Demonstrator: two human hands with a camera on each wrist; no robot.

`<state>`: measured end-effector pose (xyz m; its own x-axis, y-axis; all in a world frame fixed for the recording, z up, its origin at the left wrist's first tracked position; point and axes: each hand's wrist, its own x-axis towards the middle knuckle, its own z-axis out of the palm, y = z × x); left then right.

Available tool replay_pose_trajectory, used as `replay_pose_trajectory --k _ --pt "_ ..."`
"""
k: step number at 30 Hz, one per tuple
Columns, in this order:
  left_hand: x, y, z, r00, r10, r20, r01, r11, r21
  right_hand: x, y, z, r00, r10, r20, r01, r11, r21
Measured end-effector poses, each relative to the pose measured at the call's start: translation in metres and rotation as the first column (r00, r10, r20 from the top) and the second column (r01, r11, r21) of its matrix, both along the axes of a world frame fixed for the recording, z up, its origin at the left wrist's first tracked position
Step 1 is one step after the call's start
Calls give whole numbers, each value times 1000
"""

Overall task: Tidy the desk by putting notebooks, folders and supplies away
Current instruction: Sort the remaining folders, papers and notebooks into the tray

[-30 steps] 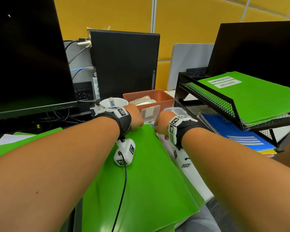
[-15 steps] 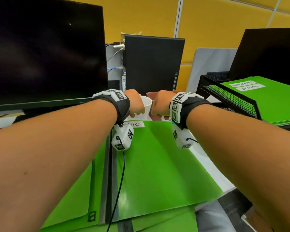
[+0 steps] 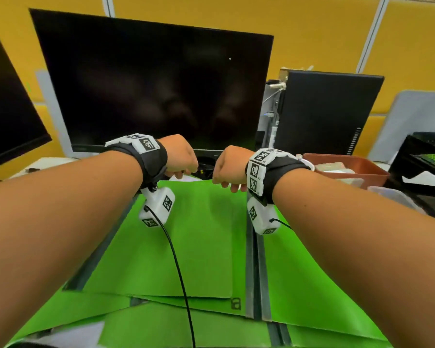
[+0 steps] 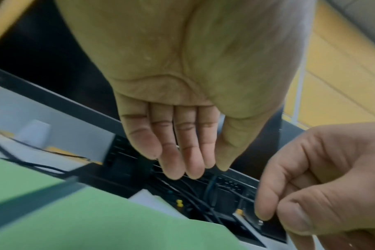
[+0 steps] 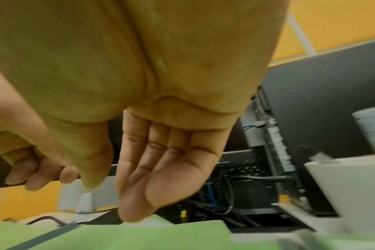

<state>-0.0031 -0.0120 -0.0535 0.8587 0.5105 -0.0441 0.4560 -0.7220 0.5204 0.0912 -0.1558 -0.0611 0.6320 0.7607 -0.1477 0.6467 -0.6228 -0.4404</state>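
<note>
Folders, bright green and flat, lie overlapping on the counter before a dark monitor. Brown tray at right holds pale, blurry items. Left hand and right hand hover relaxed, holding nothing.

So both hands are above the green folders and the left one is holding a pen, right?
Not quite. The left hand holds nothing: the left wrist view shows its fingers straight and bare. Both hands, the right hand too, do hover above the green folders.
</note>
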Motion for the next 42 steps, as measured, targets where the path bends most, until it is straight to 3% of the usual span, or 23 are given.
replay_pose_trajectory --k 9,13,19,22,27,33,37,39,42 --pt "-118 94 -20 955 287 -75 -287 958 13 -73 108 -28 964 257 -74 -258 966 -9" --pt "-166 120 -27 910 395 -126 -389 919 71 -104 141 -34 930 366 -26 -367 926 -93" --pt "-224 138 -40 843 499 -201 -494 866 77 -143 172 -44 883 470 15 -467 879 -93" --pt "-242 138 -49 830 499 -251 -506 862 39 -158 186 -50 860 507 59 -500 860 -100" --pt "-246 123 -57 857 411 -312 -443 896 -38 -182 214 -61 795 550 256 -510 835 -209" --pt "-241 112 -71 866 333 -373 -383 921 -68 -201 245 -70 776 553 302 -485 830 -275" --pt "-242 116 -74 875 304 -377 -361 929 -87 -210 264 -77 712 625 320 -525 776 -349" --pt "-243 118 -73 875 297 -382 -360 927 -104 -214 272 -79 714 604 353 -472 788 -395" --pt "-245 121 -71 881 307 -358 -371 920 -124 -217 270 -77 747 563 354 -458 821 -340"
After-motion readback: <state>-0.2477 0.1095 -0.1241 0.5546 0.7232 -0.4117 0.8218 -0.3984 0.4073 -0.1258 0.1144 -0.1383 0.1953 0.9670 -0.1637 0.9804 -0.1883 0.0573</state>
